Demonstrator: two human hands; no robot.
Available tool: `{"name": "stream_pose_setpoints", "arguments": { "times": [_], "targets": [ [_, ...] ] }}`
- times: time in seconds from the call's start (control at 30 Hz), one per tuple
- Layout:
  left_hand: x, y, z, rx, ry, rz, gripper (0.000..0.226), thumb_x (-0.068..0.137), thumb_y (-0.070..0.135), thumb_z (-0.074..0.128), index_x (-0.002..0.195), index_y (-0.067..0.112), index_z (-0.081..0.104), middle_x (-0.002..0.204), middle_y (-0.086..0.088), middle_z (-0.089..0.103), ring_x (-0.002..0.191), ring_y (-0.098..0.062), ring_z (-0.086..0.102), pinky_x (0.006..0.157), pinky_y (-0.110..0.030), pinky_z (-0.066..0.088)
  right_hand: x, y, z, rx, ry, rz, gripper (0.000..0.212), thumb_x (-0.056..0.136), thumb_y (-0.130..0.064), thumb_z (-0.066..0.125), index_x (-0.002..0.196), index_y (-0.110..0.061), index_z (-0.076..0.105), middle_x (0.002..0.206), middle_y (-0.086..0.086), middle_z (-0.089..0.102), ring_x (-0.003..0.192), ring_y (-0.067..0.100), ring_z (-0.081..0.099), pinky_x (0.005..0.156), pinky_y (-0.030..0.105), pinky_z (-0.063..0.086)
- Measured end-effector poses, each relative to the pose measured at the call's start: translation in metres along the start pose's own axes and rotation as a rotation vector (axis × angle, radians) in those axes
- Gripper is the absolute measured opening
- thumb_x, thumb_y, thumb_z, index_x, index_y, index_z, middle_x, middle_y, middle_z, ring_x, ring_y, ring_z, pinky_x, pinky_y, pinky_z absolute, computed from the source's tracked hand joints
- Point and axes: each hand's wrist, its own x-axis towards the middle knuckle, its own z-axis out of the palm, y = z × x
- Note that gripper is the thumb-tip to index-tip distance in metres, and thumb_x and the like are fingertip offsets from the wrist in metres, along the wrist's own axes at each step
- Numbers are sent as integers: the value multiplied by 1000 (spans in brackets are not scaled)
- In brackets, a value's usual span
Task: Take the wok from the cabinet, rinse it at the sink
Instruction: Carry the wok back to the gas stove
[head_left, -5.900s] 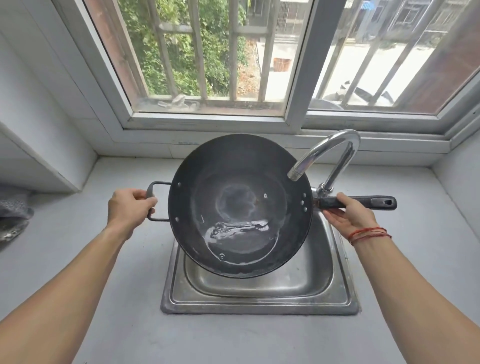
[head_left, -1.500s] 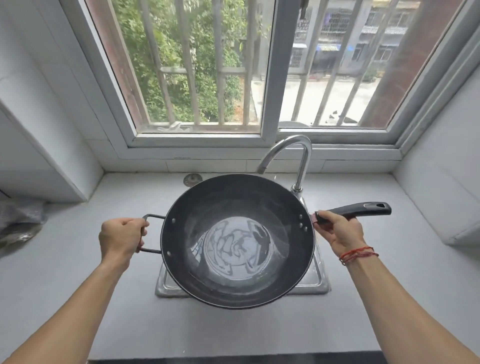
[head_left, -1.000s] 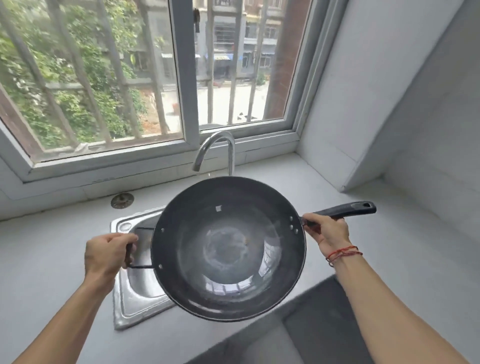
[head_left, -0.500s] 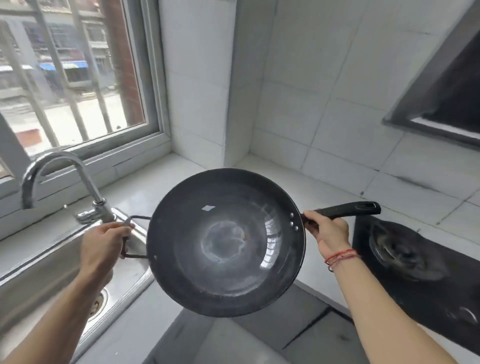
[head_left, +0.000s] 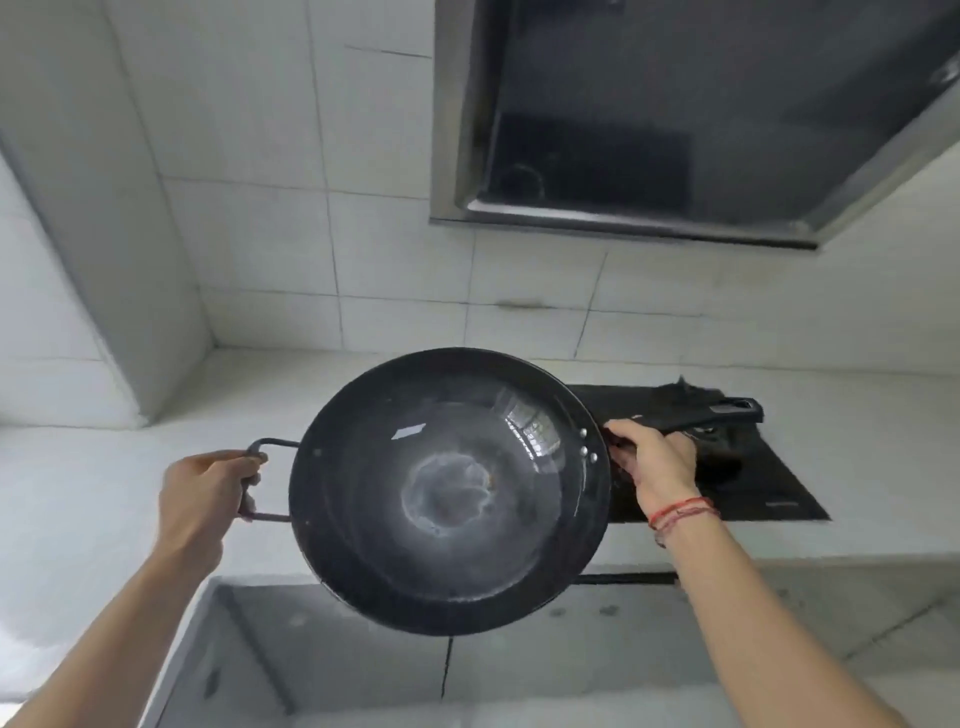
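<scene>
Now wok (head_left: 449, 491) near stove (head_left: 758, 491); earlier, sink.

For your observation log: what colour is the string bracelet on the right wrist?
Red; the string bracelet shows best in head view.

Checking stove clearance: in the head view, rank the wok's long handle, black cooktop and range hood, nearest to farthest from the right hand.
1. long handle: gripped by the right hand.
2. black cooktop: on the counter just beyond it.
3. range hood: high on the wall above.
</scene>
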Motion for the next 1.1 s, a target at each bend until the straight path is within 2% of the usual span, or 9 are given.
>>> {"name": "stream_pose_setpoints", "arguments": {
  "times": [0.17, 0.33, 0.43, 0.57, 0.67, 0.73, 0.83, 0.97, 1.1],
  "targets": [
    [-1, 17, 78, 40, -248, 51, 9, 84, -6, 63, 80, -1, 70, 70, -16, 57, 53, -29, 44, 58, -34, 39, -6, -23, -73, 22, 195, -79, 59, 67, 4, 78, 117, 20, 52, 106, 33, 67, 94, 39, 71, 72, 40, 60],
    [-8, 29, 138, 80, -467, 61, 7, 85, -3, 63, 84, -4, 70, 67, -14, 55, 54, -28, 43, 58, -33, 40, -38, -38, -129, 57, 408, -162, 29, 73, 10, 72, 99, 8, 60, 84, 20, 67, 83, 34, 70, 66, 35, 59],
    [-19, 35, 169, 90, -587, 83, 8, 87, -3, 63, 89, -7, 69, 68, -14, 56, 55, -29, 44, 57, -33, 40, -67, -43, -157, 39, 551, -204, 31, 75, 7, 72, 102, 5, 57, 85, 20, 66, 78, 30, 71, 68, 36, 61],
    [-47, 37, 207, 132, -728, 110, 11, 90, -4, 60, 81, -8, 66, 61, -10, 54, 56, -26, 43, 58, -32, 38, -105, -49, -192, 71, 696, -245, 20, 78, 9, 69, 90, 1, 54, 83, 18, 63, 76, 30, 69, 60, 28, 59],
    [-68, 35, 237, 126, -807, 96, 8, 92, -2, 61, 98, -1, 67, 70, -11, 59, 57, -22, 44, 59, -33, 40, -126, -53, -218, 96, 774, -275, 21, 79, 10, 68, 93, 2, 55, 86, 18, 63, 81, 32, 69, 59, 27, 58],
    [-81, 34, 258, 137, -852, 103, 9, 93, 1, 62, 98, 0, 69, 73, -12, 61, 59, -21, 45, 62, -36, 42, -136, -54, -237, 102, 827, -275, 28, 79, 9, 69, 103, 6, 56, 91, 20, 63, 83, 32, 70, 60, 27, 59],
    [-105, 35, 287, 137, -894, 113, 9, 92, 1, 63, 88, 1, 71, 70, -11, 60, 59, -21, 44, 67, -39, 40, -143, -57, -268, 105, 898, -266, 35, 78, 8, 70, 110, 12, 56, 95, 23, 64, 86, 33, 70, 63, 27, 59],
    [-140, 40, 324, 169, -931, 142, 22, 90, 3, 63, 67, 0, 64, 60, -10, 52, 59, -21, 44, 64, -35, 38, -143, -68, -307, 129, 948, -278, 28, 77, 8, 70, 102, 6, 56, 93, 23, 63, 89, 35, 70, 65, 29, 60],
    [-170, 41, 354, 169, -959, 162, 29, 90, 4, 63, 62, 1, 61, 62, -13, 53, 60, -26, 45, 64, -37, 38, -135, -82, -344, 163, 944, -292, 33, 77, 10, 68, 107, 7, 55, 93, 24, 62, 84, 32, 70, 62, 27, 59]
  ]
}}
